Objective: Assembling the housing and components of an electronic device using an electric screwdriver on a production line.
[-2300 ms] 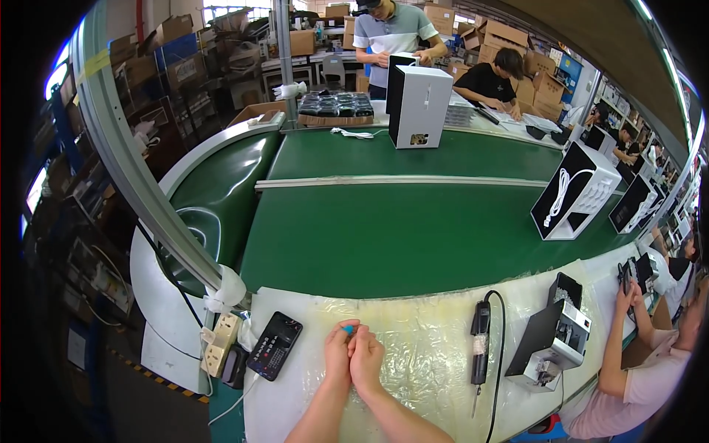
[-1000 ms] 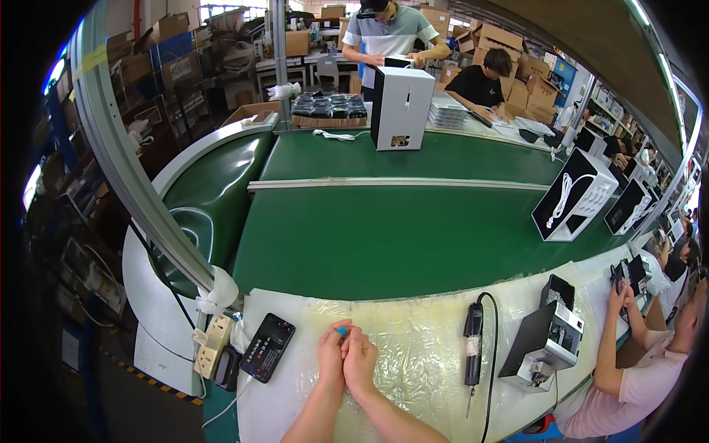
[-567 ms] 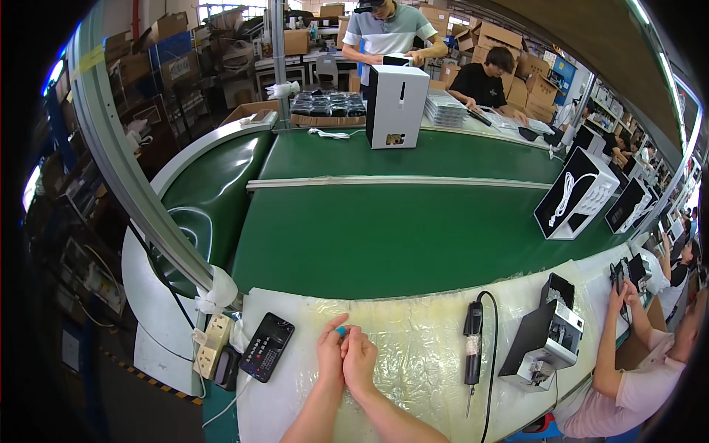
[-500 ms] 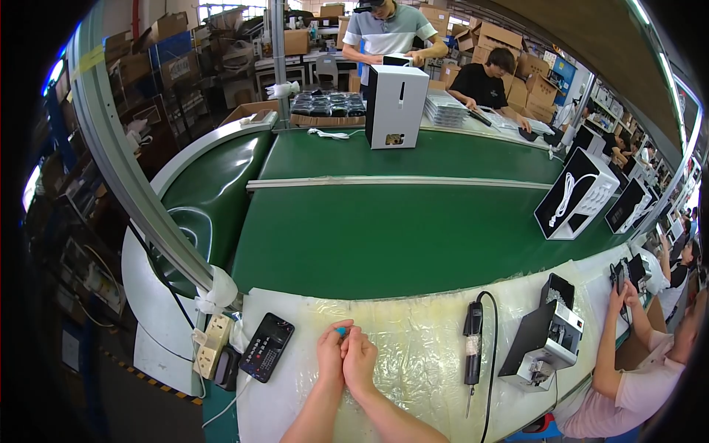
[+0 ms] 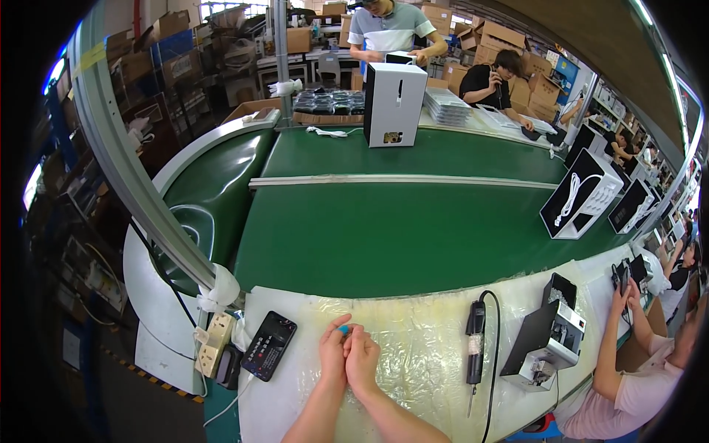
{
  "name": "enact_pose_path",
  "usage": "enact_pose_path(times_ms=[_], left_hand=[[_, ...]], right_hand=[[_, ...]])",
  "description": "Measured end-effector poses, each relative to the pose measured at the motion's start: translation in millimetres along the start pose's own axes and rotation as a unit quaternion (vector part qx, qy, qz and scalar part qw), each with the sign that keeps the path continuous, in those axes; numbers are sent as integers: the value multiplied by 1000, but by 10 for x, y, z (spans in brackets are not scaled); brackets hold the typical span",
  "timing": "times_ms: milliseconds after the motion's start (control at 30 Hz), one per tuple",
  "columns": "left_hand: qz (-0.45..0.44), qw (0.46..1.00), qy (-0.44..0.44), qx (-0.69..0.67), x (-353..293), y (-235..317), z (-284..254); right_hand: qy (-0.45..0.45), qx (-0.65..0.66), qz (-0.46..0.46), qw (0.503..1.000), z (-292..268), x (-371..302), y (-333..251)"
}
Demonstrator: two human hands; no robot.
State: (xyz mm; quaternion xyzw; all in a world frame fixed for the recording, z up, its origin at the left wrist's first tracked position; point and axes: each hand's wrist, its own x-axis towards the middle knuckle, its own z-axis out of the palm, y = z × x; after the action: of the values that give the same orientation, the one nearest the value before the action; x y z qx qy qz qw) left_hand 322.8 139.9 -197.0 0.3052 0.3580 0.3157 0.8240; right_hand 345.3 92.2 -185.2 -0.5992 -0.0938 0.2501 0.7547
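My left hand (image 5: 333, 356) and my right hand (image 5: 362, 362) are together over the plastic-covered bench, fingers curled in and touching. A small blue band or patch (image 5: 344, 329) shows at a left fingertip; its kind is unclear. The insides of both hands are hidden, so anything held there cannot be seen. To the left lies a black smartphone (image 5: 269, 345) with its screen lit and a white cable attached. On the right, a black electric screwdriver (image 5: 475, 341) with a coiled-down cord rests on the bench, its bit pointing toward me.
A black-and-white device housing (image 5: 545, 343) stands open at the right, near a co-worker (image 5: 628, 391). Beyond the bench runs a green conveyor belt (image 5: 384, 236), carrying white-and-black cabinets (image 5: 394, 107). A power strip (image 5: 215, 343) and metal post (image 5: 148, 184) flank the left. Two people work across the belt.
My hands stay together, with one left finger slightly more raised. Across the belt, the person in black has lifted a hand toward the head. The view has shifted slightly.
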Motion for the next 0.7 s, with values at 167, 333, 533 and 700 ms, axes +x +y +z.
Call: enact_pose_path(times_ms=[167,333,533,700], left_hand=[[9,1000,14,-7,-26,32,29],[-3,1000,-9,11,42,-24,-59],[12,1000,10,-11,-31,39,45],[1,1000,-9,9,62,-46,-78]], right_hand=[[5,9,-3,1000,10,7,20],[3,0,-4,1000,9,5,5],[1,4,-13,1000,9,5,10],[-1,1,-4,1000,3,8,22]])
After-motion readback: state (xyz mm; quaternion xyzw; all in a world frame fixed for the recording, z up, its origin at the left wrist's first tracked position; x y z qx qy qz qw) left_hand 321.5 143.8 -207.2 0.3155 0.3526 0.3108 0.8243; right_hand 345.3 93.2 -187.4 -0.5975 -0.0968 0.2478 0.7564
